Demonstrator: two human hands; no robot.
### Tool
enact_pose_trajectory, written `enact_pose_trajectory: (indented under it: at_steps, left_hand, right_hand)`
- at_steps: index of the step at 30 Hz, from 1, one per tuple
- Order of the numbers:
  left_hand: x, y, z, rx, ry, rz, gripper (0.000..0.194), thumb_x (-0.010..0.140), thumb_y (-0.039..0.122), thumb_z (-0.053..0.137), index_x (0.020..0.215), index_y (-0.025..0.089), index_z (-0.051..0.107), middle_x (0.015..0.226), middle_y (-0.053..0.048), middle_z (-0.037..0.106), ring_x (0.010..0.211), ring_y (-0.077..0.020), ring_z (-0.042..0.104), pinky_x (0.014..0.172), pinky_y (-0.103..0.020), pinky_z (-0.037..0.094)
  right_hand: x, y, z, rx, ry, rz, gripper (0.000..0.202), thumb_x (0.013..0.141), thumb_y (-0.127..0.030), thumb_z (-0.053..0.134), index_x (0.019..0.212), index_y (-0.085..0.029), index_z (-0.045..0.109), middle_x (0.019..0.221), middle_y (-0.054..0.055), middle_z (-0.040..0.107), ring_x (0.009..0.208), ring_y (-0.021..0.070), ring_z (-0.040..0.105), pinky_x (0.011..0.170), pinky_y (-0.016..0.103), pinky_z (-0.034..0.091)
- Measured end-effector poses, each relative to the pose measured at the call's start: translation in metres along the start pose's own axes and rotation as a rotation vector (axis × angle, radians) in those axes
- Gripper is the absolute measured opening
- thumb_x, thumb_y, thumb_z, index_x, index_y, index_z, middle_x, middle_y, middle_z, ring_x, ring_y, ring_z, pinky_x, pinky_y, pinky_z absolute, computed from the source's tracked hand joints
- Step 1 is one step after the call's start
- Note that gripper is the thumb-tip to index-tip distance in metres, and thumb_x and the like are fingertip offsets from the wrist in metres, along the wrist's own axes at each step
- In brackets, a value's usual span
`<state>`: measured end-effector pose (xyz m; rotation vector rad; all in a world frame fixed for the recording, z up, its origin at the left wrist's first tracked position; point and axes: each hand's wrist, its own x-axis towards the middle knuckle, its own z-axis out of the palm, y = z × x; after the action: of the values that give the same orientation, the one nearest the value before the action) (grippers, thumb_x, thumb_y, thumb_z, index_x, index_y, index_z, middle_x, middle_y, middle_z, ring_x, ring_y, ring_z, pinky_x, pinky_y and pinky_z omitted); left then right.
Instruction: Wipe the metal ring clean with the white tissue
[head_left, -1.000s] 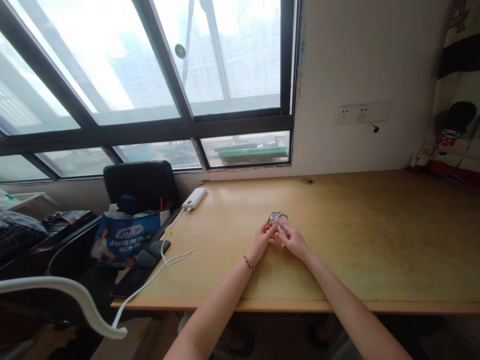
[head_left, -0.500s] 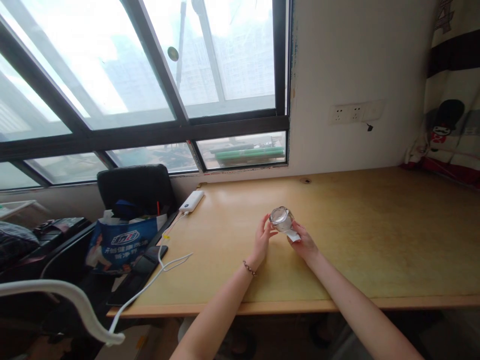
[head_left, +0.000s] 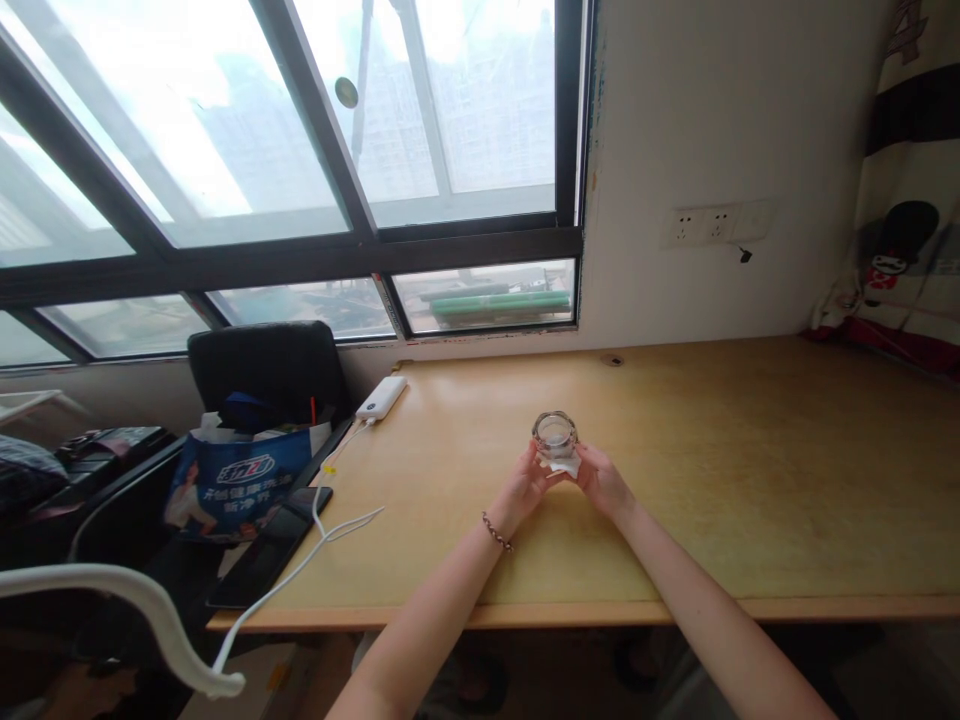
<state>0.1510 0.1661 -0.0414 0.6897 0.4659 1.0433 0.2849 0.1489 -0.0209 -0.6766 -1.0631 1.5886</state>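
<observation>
A clear glass bowl or ashtray [head_left: 555,432] with a thick, wavy rim is held up between both hands over the wooden table. My left hand [head_left: 526,480] is closed around its left and near side, a beaded bracelet on that wrist. On the other side, my right hand [head_left: 604,482] grips the glass together with a white tissue [head_left: 564,468], which is pressed against the near side of the glass. Some fingertips are hidden behind the glass and tissue.
On the table [head_left: 750,470], a white power bank [head_left: 382,398] with a white cable lies at the left edge, near a dark tablet [head_left: 270,550]. Beyond that edge are a blue bag [head_left: 240,485] and a black chair [head_left: 266,365]. A white curved bar [head_left: 127,580] crosses the lower left.
The glass has turned and shifted slightly left, its opening now facing me more. The tissue has moved from its right side to its near side, and my hands have come closer together.
</observation>
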Motion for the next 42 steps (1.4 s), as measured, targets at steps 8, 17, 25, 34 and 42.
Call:
enact_pose_trajectory:
  at_steps: [8, 17, 25, 34, 42]
  left_hand:
    - [0.002, 0.002, -0.006, 0.032, 0.032, 0.014, 0.039, 0.075, 0.045, 0.051, 0.099, 0.014, 0.054, 0.099, -0.01, 0.06, 0.085, -0.0196, 0.058, 0.075, -0.032, 0.046]
    - [0.002, -0.003, -0.009, 0.106, 0.015, -0.02, 0.028, 0.069, 0.026, 0.062, 0.092, 0.011, 0.06, 0.097, -0.01, 0.061, 0.08, -0.015, 0.058, 0.073, -0.024, 0.044]
    - [0.007, -0.017, -0.008, 0.132, 0.264, 0.129, 0.028, 0.064, 0.029, 0.066, 0.084, 0.01, 0.061, 0.085, -0.009, 0.064, 0.071, -0.0129, 0.059, 0.067, -0.023, 0.046]
    - [0.004, 0.0, -0.018, 0.643, 0.471, 0.496, 0.031, 0.07, 0.027, 0.059, 0.098, 0.014, 0.059, 0.103, -0.009, 0.061, 0.097, -0.0215, 0.055, 0.086, -0.036, 0.042]
    - [-0.01, -0.005, 0.002, 1.291, 0.02, 0.681, 0.038, 0.085, 0.021, 0.033, 0.122, 0.024, 0.042, 0.133, -0.004, 0.033, 0.122, -0.0176, 0.031, 0.102, -0.038, 0.029]
  right_hand:
    - [0.009, 0.019, -0.017, -0.158, 0.297, -0.054, 0.036, 0.074, -0.049, 0.051, 0.09, -0.018, 0.061, 0.087, 0.004, 0.064, 0.068, 0.0135, 0.057, 0.052, 0.021, 0.04]
    - [0.012, 0.017, -0.027, 0.448, 0.118, -0.025, 0.022, 0.07, -0.038, 0.062, 0.078, -0.017, 0.063, 0.073, 0.002, 0.066, 0.084, 0.0208, 0.059, 0.084, 0.035, 0.039]
    - [0.017, 0.021, -0.04, 0.612, 0.305, -0.078, 0.003, 0.073, -0.02, 0.06, 0.074, -0.018, 0.062, 0.073, -0.001, 0.066, 0.064, 0.0119, 0.059, 0.076, 0.03, 0.047]
    - [0.017, 0.026, -0.042, 0.555, 0.293, -0.043, 0.001, 0.071, -0.018, 0.061, 0.071, -0.017, 0.061, 0.071, -0.001, 0.065, 0.061, 0.0103, 0.058, 0.067, 0.026, 0.05]
    - [0.014, 0.023, -0.035, 0.481, 0.255, -0.058, 0.004, 0.072, -0.021, 0.06, 0.074, -0.018, 0.062, 0.066, -0.002, 0.062, 0.055, 0.0092, 0.054, 0.057, 0.022, 0.047]
